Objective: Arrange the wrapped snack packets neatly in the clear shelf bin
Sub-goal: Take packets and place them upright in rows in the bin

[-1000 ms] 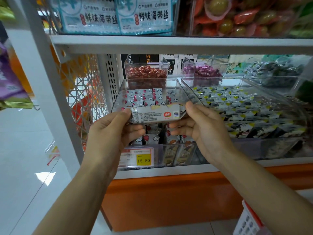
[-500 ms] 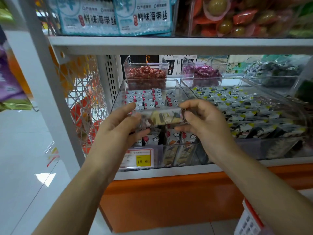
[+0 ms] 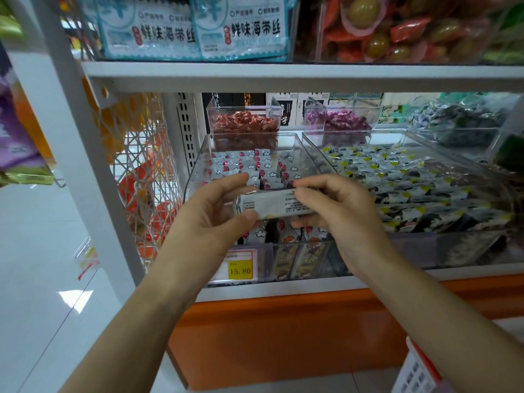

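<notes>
Snack packet (image 3: 272, 206), pinched at its ends by left hand (image 3: 208, 222) and right hand (image 3: 344, 214), is best lowered level toward twelve o'clock, into clear bin (image 3: 195, 177).

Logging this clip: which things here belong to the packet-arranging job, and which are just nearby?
Job: left hand, right hand, the snack packet both hold, clear bin, cloud-print packets in it.
Nearby: price tag, red candies, purple candies, black-and-yellow packets, blue pouches above.

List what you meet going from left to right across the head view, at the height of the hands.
Wire rack → left hand → snack packet → right hand → black-and-yellow packets.
</notes>
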`<action>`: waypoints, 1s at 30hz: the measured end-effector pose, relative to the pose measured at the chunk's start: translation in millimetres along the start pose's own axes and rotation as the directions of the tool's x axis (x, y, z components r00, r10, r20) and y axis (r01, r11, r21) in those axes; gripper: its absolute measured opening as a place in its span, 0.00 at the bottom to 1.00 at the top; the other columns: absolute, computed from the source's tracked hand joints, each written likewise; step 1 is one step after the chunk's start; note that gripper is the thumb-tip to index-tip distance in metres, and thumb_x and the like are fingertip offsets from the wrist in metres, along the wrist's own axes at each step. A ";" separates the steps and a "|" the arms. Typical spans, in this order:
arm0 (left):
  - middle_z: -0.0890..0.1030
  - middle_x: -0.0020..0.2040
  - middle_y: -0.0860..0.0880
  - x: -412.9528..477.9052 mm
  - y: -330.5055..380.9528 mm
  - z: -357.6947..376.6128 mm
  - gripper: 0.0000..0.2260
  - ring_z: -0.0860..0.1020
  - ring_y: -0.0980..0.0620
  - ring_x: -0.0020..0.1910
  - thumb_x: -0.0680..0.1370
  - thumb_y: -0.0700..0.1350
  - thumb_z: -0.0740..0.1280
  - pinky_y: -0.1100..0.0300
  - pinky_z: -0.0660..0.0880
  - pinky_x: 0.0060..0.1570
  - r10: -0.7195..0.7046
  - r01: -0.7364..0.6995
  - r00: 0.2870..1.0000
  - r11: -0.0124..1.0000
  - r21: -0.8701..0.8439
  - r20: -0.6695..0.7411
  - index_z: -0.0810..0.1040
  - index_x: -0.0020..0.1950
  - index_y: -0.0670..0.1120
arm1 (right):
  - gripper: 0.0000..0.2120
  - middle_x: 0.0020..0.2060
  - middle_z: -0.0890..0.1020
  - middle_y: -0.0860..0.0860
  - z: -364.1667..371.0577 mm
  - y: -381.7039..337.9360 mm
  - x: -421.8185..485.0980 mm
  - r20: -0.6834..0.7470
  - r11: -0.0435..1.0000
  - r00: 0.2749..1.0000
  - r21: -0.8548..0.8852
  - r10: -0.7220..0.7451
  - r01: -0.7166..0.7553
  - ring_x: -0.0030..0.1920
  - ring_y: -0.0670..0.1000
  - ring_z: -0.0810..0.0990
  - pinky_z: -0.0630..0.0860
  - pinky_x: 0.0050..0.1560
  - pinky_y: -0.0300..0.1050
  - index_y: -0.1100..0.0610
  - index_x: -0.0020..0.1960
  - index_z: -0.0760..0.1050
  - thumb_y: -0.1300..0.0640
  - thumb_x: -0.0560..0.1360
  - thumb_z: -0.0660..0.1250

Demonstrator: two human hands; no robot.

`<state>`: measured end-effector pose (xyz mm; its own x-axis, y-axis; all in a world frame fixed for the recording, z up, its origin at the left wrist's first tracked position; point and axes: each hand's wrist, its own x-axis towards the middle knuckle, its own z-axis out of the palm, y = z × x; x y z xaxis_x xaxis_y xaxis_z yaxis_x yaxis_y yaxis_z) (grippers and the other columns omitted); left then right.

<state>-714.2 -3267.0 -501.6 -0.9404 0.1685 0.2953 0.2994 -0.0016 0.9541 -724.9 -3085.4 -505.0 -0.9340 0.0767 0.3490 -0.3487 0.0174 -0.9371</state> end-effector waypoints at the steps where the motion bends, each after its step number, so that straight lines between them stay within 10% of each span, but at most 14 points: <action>1: 0.80 0.57 0.54 -0.1 0.1 0.7 0.22 0.81 0.54 0.52 0.73 0.36 0.67 0.65 0.77 0.51 0.020 -0.020 1.000 1.000 0.021 0.006 0.73 0.64 0.53 | 0.04 0.40 0.81 0.50 0.2 -0.3 -0.1 -0.017 1.000 1.000 0.018 0.014 -0.013 0.40 0.47 0.82 0.80 0.36 0.40 0.55 0.43 0.80 0.61 0.73 0.68; 10: 0.76 0.56 0.64 -3.3 1.7 3.1 0.25 0.73 0.66 0.61 0.75 0.35 0.66 0.75 0.71 0.50 0.170 -0.193 0.979 0.949 0.248 0.112 0.72 0.63 0.62 | 0.08 0.32 0.82 0.50 -0.1 -1.7 0.1 -0.093 1.000 0.995 0.026 0.020 -0.018 0.35 0.48 0.83 0.80 0.31 0.42 0.60 0.35 0.77 0.62 0.73 0.69; 21: 0.81 0.45 0.62 -0.3 1.4 0.1 0.19 0.80 0.62 0.45 0.77 0.51 0.60 0.67 0.78 0.41 0.126 -0.106 0.991 0.946 0.306 -0.047 0.70 0.68 0.57 | 0.20 0.51 0.83 0.54 -6.4 3.7 7.2 0.108 0.998 0.994 0.059 -0.002 -0.004 0.46 0.52 0.84 0.81 0.47 0.44 0.51 0.59 0.76 0.56 0.67 0.70; 26: 0.72 0.68 0.48 17.4 0.8 -29.4 0.25 0.69 0.46 0.65 0.77 0.58 0.56 0.48 0.65 0.64 0.340 -0.131 0.939 0.506 0.853 -0.057 0.65 0.73 0.51 | 0.05 0.43 0.83 0.53 5.9 -5.6 32.3 -0.068 0.999 0.997 0.029 -0.041 0.043 0.39 0.47 0.84 0.81 0.37 0.38 0.59 0.49 0.76 0.65 0.73 0.68; 30: 0.55 0.77 0.47 26.0 -18.7 -39.8 0.34 0.52 0.46 0.75 0.75 0.63 0.52 0.49 0.49 0.72 0.150 0.018 0.984 0.430 0.903 -0.091 0.53 0.77 0.48 | 0.04 0.45 0.79 0.52 38.0 -11.2 76.9 -0.080 0.984 0.991 -0.155 -0.103 0.089 0.39 0.47 0.83 0.82 0.39 0.42 0.60 0.47 0.74 0.64 0.73 0.68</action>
<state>-750.8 -3301.8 -509.8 -0.8955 0.0755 0.4385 0.2570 0.8922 0.3713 -795.7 -3117.6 -467.3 -0.8840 0.1539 0.4415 -0.4145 0.1788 -0.8923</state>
